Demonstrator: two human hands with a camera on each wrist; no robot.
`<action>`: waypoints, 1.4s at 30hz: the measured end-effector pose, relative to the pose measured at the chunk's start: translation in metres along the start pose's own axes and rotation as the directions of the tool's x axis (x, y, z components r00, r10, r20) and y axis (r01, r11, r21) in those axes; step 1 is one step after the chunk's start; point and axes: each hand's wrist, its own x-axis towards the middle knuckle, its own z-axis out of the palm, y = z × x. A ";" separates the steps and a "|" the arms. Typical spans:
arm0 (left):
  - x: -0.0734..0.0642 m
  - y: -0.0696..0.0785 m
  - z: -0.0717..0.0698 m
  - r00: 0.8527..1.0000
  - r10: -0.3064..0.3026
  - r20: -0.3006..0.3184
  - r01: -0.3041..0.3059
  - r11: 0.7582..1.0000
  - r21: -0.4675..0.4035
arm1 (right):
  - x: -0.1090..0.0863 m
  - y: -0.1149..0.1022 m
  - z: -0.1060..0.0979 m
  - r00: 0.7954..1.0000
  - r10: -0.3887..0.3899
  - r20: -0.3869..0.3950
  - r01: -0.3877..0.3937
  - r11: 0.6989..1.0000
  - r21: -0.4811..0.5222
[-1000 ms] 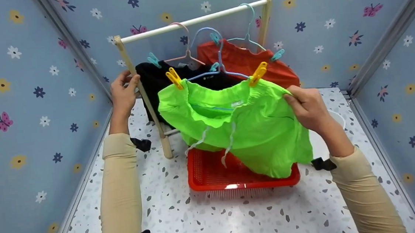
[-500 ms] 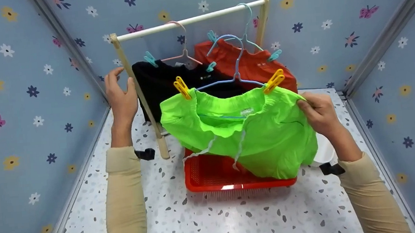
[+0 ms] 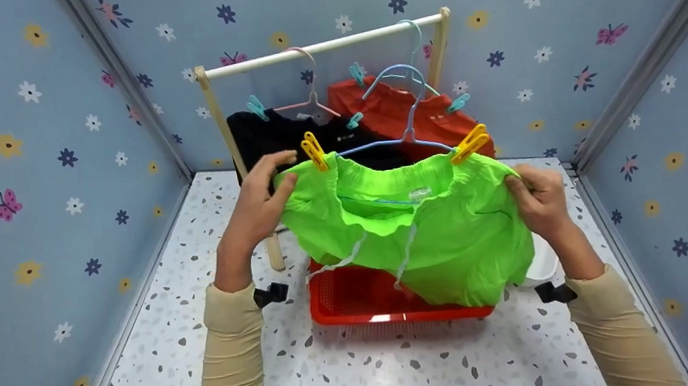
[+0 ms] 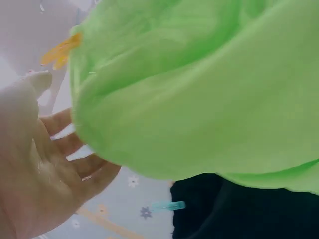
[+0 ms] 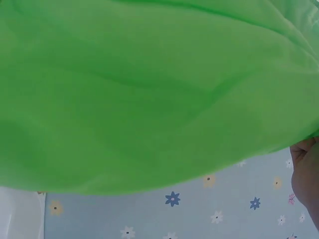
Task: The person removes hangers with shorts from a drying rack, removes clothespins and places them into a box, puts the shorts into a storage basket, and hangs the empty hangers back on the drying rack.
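Bright green drawstring shorts [image 3: 446,240] hang from a blue hanger [image 3: 409,134], held there by a left yellow clothespin [image 3: 314,152] and a right yellow clothespin [image 3: 470,144]. My right hand [image 3: 542,199] pinches the right end of the waist. The hanger's hook stands apart from the rack's bar, overlapping an orange garment in the head view. My left hand [image 3: 256,206] is at the shorts' left edge with thumb and fingers spread. In the left wrist view its fingers [image 4: 89,167] lie straight at the cloth's edge, partly hidden by it.
Behind the shorts stands a wooden rack with a white bar [image 3: 356,41]. A black garment [image 3: 290,130] on a pink hanger and the orange garment [image 3: 398,100] hang there with turquoise clothespins. A red basket [image 3: 403,317] sits below, and a white container [image 3: 541,263] stands to the right.
My left hand has left the rack's left post and moved right to the shorts' left edge. The right hand has shifted the shorts and hanger to the right and lower.
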 end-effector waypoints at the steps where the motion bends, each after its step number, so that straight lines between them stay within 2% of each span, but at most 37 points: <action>1: 0.000 0.002 0.002 1.000 0.011 -0.012 -0.011 1.000 -0.009 | -0.001 0.001 0.001 1.000 -0.006 -0.017 0.006 1.000 -0.011; 3: -0.001 0.007 0.006 0.997 0.044 -0.060 -0.045 0.999 -0.016 | -0.003 0.007 0.004 0.999 -0.018 -0.045 0.017 0.999 -0.037; 6: -0.002 0.003 0.013 0.986 0.084 -0.147 -0.085 0.996 -0.006 | -0.007 0.021 0.006 0.996 -0.057 -0.065 0.051 0.994 -0.096; 8: -0.004 -0.010 0.019 0.969 0.118 -0.215 -0.118 0.993 0.011 | -0.010 0.030 0.008 0.994 -0.084 -0.073 0.074 0.988 -0.133; 11: -0.010 -0.026 0.028 0.937 0.155 -0.312 -0.156 0.987 0.022 | -0.013 0.043 0.010 0.991 -0.107 -0.078 0.093 0.982 -0.164; 16: -0.023 -0.030 0.039 0.870 0.208 -0.446 -0.219 0.975 0.029 | -0.019 0.056 0.014 0.996 -0.077 -0.055 0.067 0.986 -0.156; 20: -0.032 -0.034 0.046 0.830 0.245 -0.501 -0.247 0.967 0.064 | -0.024 0.060 0.015 0.999 -0.045 -0.014 0.041 0.980 -0.197; 27: -0.044 -0.036 0.054 0.776 0.300 -0.555 -0.247 0.954 0.169 | -0.033 0.066 0.015 0.998 0.006 0.060 0.016 0.934 -0.356; 30: -0.047 -0.035 0.056 0.761 0.313 -0.568 -0.256 0.950 0.180 | -0.037 0.068 0.016 0.995 0.039 0.087 -0.002 0.923 -0.385; 36: -0.055 -0.036 0.059 0.751 0.338 -0.567 -0.275 0.941 0.198 | -0.049 0.073 0.018 0.985 0.099 0.144 -0.031 0.911 -0.412; 39: -0.058 -0.037 0.061 0.754 0.347 -0.557 -0.281 0.938 0.205 | -0.054 0.074 0.018 0.977 0.138 0.165 -0.056 0.905 -0.422; 42: -0.060 -0.038 0.061 0.765 0.360 -0.534 -0.287 0.933 0.217 | -0.052 0.068 0.022 0.968 0.192 0.163 -0.124 0.926 -0.356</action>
